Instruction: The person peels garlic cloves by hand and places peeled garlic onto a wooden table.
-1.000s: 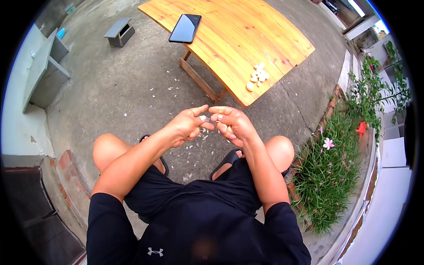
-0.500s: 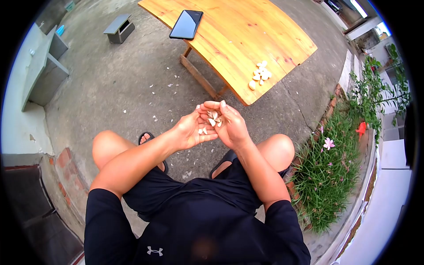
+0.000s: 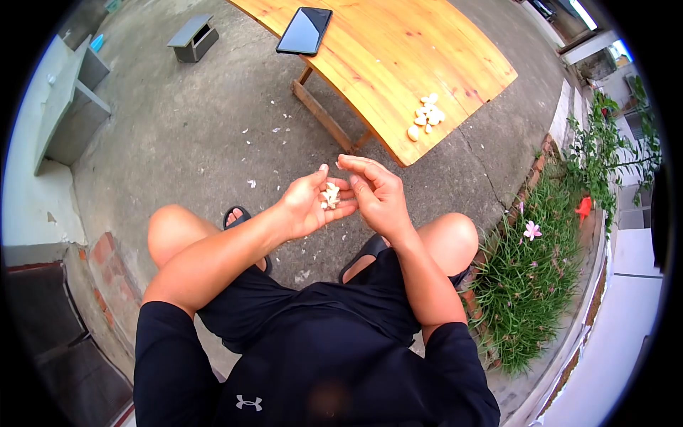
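Several small whitish pieces that look like garlic cloves (image 3: 330, 196) lie in the upturned palm and fingers of my left hand (image 3: 308, 205). My right hand (image 3: 380, 199) is beside them, its fingers stretched out and close to the left fingertips, with nothing clearly in it. Beyond my hands, a pile of similar pale cloves (image 3: 430, 114) rests near the close corner of the wooden table (image 3: 398, 53).
A dark tablet or phone (image 3: 304, 31) lies at the table's left edge. A small grey stool (image 3: 193, 39) stands on the concrete at the upper left. Pale scraps dot the ground. Grass with pink flowers (image 3: 523, 299) grows at the right.
The cloves, earlier between both cupped hands, now rest in my left hand. My right hand has drawn slightly right and its fingers have straightened. The table sits slightly higher in view.
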### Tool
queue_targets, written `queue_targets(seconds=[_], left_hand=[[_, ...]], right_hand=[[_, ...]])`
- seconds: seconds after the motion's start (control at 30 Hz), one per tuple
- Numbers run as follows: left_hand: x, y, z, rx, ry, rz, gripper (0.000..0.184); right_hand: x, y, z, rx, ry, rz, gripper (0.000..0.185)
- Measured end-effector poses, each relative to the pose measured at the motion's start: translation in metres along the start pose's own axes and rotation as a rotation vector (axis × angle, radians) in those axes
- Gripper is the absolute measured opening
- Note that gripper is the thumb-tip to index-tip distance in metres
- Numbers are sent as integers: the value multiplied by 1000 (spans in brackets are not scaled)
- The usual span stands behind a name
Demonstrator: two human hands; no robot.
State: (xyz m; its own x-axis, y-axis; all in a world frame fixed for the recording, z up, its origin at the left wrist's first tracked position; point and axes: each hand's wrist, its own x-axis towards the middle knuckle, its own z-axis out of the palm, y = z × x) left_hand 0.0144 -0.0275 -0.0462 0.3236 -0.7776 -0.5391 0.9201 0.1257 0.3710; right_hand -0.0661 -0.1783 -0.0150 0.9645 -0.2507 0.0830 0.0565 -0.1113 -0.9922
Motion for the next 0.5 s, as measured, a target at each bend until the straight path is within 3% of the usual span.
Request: queue_targets(seconds=[0.07,0.3,0.4,0.5], left_hand=[[0,3,-3,-47,-17,21,61],[0,8,-11,-111,-133,40,49],[6,9,-23,-175,-402,14,48],[-11,12,1,-80,-168,4,42]], right_hand=[[1,1,-12,-303,-39,-136,30],[-3,-20,-6,-620,-57,-450,34],[-2,-17,-3,-649,-118,-497,32],[-2,-6,-2,-620,-97,-480,27]])
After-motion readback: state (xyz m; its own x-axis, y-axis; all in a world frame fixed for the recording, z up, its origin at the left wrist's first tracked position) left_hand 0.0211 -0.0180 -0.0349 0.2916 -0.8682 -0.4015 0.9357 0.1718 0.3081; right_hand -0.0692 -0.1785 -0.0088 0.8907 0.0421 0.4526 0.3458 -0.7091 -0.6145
